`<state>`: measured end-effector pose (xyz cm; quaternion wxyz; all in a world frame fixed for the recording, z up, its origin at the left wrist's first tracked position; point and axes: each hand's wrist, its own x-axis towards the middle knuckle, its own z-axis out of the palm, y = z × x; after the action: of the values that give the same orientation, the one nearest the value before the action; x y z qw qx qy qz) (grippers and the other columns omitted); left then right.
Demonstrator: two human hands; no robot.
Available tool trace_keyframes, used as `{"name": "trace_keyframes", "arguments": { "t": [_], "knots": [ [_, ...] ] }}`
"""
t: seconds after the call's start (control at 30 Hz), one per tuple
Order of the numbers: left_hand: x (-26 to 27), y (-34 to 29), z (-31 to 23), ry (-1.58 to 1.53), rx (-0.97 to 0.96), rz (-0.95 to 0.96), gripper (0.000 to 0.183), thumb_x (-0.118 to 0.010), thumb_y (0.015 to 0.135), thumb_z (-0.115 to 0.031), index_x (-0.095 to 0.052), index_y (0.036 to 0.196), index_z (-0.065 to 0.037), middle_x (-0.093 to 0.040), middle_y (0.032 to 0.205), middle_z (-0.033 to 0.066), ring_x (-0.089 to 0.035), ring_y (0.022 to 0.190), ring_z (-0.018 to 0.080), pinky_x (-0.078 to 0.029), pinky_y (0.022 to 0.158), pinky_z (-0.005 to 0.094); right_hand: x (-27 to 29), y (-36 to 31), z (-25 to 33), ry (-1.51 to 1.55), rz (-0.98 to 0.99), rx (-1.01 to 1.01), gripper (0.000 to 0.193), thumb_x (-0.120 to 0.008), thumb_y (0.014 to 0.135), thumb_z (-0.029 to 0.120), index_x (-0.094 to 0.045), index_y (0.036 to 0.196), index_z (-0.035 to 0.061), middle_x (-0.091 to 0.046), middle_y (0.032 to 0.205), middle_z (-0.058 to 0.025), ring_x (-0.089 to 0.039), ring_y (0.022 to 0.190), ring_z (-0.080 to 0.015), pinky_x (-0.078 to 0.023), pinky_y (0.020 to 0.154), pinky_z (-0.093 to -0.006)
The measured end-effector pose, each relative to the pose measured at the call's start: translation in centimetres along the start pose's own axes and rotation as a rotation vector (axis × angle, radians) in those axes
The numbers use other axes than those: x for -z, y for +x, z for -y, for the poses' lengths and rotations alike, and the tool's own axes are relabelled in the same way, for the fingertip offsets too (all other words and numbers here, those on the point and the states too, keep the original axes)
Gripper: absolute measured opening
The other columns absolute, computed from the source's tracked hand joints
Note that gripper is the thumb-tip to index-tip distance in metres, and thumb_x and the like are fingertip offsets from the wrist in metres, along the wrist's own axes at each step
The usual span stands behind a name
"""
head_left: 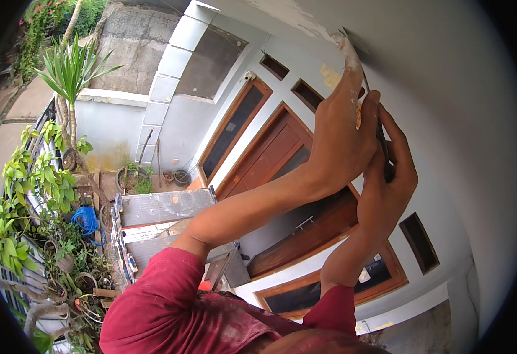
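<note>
The right grip is curled around a dark, thin flat tool, seen nearly edge-on; the left grip lies along it, one whitish-smeared finger stretched upward, though whether it pinches cannot be told. Above both, the tool's blade end meets a pale ceiling beside a rough white streak; beyond and below stands a brown door.

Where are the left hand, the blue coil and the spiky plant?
Left hand (342, 134): head view, back of the hand.
Blue coil (85, 219): head view, its looped strands.
Spiky plant (73, 78): head view, among its green leaves.
</note>
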<state>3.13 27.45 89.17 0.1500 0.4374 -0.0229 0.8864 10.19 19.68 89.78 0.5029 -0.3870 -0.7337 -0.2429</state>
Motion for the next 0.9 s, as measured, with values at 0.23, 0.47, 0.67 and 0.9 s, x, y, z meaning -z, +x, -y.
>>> {"name": "trace_keyframes", "arguments": {
  "t": [0.23,0.47,0.67,0.9],
  "knots": [
    [-0.6,0.1,0.4,0.095,-0.031,-0.086,0.059,-0.053,0.099,0.001,-0.031,0.153,0.006,-0.069,0.109,0.0228,-0.071,0.095,0.0262,-0.057,0.084,0.0371,0.1,1.2,-0.4,0.096,0.022,-0.030,0.039,-0.050,0.093,-0.006,-0.067,0.127,0.0031,-0.072,0.118,-0.0138,-0.070,0.110,-0.0274,-0.054,0.097,-0.0378],
    [1.0,2.0,0.7,0.065,0.133,-0.019,0.050,-0.050,0.099,0.000,-0.038,0.148,0.006,-0.068,0.109,0.0187,-0.068,0.101,0.0208,-0.056,0.087,0.0353,-1.8,1.7,-0.8,0.142,0.046,0.033,0.037,-0.052,0.095,-0.002,-0.067,0.128,0.0033,-0.073,0.117,-0.0130,-0.070,0.110,-0.0263,-0.052,0.099,-0.0371],
    [2.5,3.4,0.9,0.107,0.190,-0.038,0.038,-0.051,0.098,0.001,-0.049,0.135,0.007,-0.068,0.103,0.0170,-0.066,0.093,0.0192,-0.054,0.080,0.0328,-4.5,2.8,-0.8,0.176,0.030,0.052,0.034,-0.052,0.097,0.000,-0.067,0.128,0.0035,-0.073,0.118,-0.0127,-0.070,0.109,-0.0257,-0.054,0.095,-0.0363],
    [2.6,4.3,3.8,0.160,-0.083,-0.174,0.018,-0.053,0.097,-0.002,-0.056,0.112,0.007,-0.069,0.088,0.0159,-0.064,0.074,0.0203,-0.050,0.068,0.0328,-5.7,3.1,-0.7,0.228,0.020,0.049,0.030,-0.056,0.096,0.001,-0.069,0.122,0.0028,-0.074,0.114,-0.0121,-0.072,0.098,-0.0260,-0.054,0.090,-0.0365]
  ]
}}
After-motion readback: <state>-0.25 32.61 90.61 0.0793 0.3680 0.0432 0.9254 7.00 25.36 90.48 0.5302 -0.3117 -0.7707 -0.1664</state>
